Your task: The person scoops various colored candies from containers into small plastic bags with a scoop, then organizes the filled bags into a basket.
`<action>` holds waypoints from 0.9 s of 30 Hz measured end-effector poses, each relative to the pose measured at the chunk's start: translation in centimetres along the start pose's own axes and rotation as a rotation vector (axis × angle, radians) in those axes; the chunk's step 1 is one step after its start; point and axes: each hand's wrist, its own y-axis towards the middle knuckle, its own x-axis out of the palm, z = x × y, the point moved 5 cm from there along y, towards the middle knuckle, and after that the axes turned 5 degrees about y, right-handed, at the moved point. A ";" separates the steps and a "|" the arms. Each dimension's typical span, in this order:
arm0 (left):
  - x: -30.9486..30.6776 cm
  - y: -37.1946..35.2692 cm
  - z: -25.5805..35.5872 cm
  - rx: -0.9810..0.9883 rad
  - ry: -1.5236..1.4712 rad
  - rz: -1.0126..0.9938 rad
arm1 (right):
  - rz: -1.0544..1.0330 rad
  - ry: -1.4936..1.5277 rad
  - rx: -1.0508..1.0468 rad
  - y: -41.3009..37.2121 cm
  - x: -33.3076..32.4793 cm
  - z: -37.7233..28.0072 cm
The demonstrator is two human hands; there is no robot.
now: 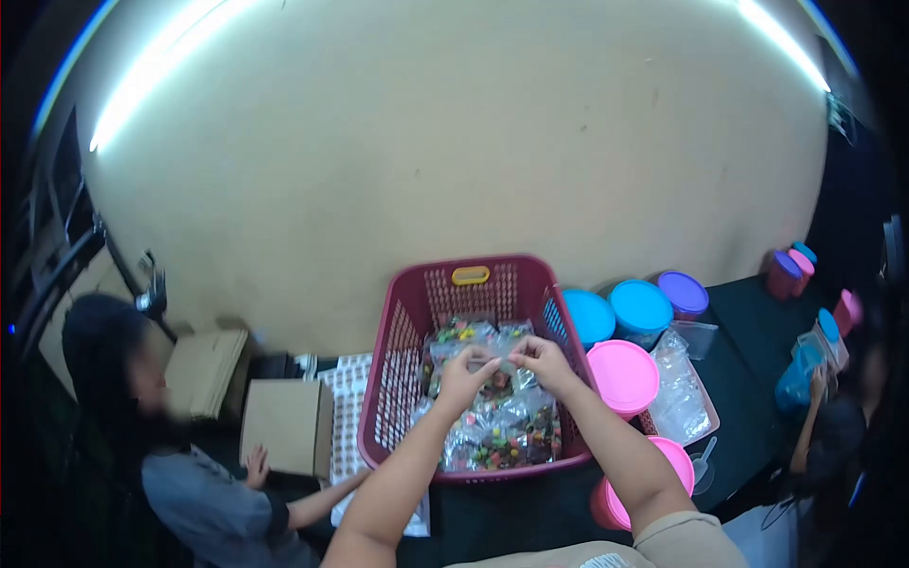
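Observation:
A large maroon basket (379, 379) with a yellow handle piece stands in the middle, holding several clear bags (492, 435) of colourful small pieces. Over the basket, my left hand (466, 371) and my right hand (543, 362) are close together, each with its fingers pinched on the top of a clear plastic bag (505, 363). The lower part of that bag is hard to tell from the bags beneath it.
Tubs with blue (641, 306), purple (683, 294) and pink lids (623, 377) stand right of the basket, beside a tray of clear bags (682, 398) and a scoop (703, 458). A cardboard box (282, 426) and a person (208, 502) are left; another person (833, 435) is far right.

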 end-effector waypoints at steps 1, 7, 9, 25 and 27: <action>0.1 0.0 -0.9 -0.021 -0.042 -0.005 | -0.008 -0.002 0.004 -0.1 0.3 0.0; 0.8 -0.1 0.5 -0.188 -0.291 -0.092 | -0.015 -0.060 0.041 -0.7 0.5 -1.6; 0.5 0.2 -0.4 -0.125 -0.239 -0.026 | -0.021 -0.055 0.065 -0.7 0.9 -1.8; 0.7 0.2 -0.4 -0.110 -0.183 -0.048 | -0.014 -0.039 0.073 -0.6 0.8 -0.8; 1.3 0.5 -0.9 -0.031 -0.141 -0.053 | -0.009 -0.114 0.027 -0.6 0.6 -0.9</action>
